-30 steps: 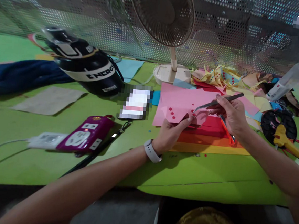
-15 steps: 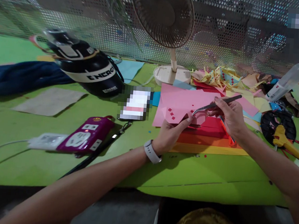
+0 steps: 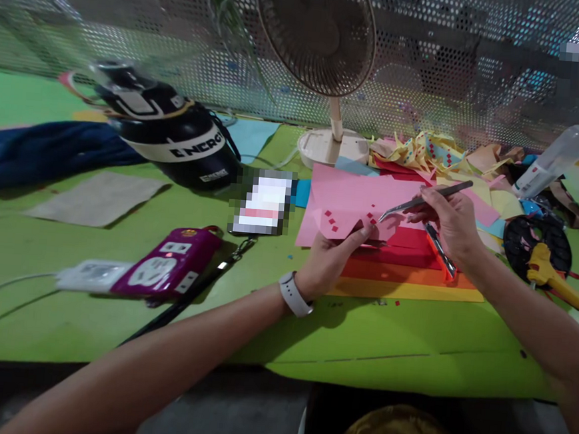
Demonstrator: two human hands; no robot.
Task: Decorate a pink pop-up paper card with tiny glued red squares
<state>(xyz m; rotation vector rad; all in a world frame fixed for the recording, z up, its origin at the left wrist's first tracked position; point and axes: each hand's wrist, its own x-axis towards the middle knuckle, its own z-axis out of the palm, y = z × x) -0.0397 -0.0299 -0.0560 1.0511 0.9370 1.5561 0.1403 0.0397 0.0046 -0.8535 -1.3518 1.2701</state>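
My left hand point(image 3: 334, 257) has its thumb and fingers closed on the near edge of pink paper point(image 3: 341, 191). Small red paper squares point(image 3: 332, 220) lie on that paper, a few of them close to my thumb. In my right hand point(image 3: 452, 220) is a pair of dark tweezers point(image 3: 404, 206), pinched between thumb and fingers. Their bent tips point left and hang just above the squares near my left thumb; I cannot make out anything between them. An orange utility knife point(image 3: 440, 251) rests below my right hand, on red paper point(image 3: 397, 247) and orange paper point(image 3: 390, 272).
Behind the paper stands a fan point(image 3: 332, 147). A phone point(image 3: 265, 202), a purple power strip point(image 3: 168, 261) and a large black bottle point(image 3: 175, 138) are to the left. At right lie paper scraps point(image 3: 435, 148), a yellow glue gun point(image 3: 549, 267) and a clear bottle point(image 3: 557, 161).
The tweezers' tips have moved slightly right, away from my left thumb, with my right hand shifting the same way. My left hand keeps its grip on the pink paper.
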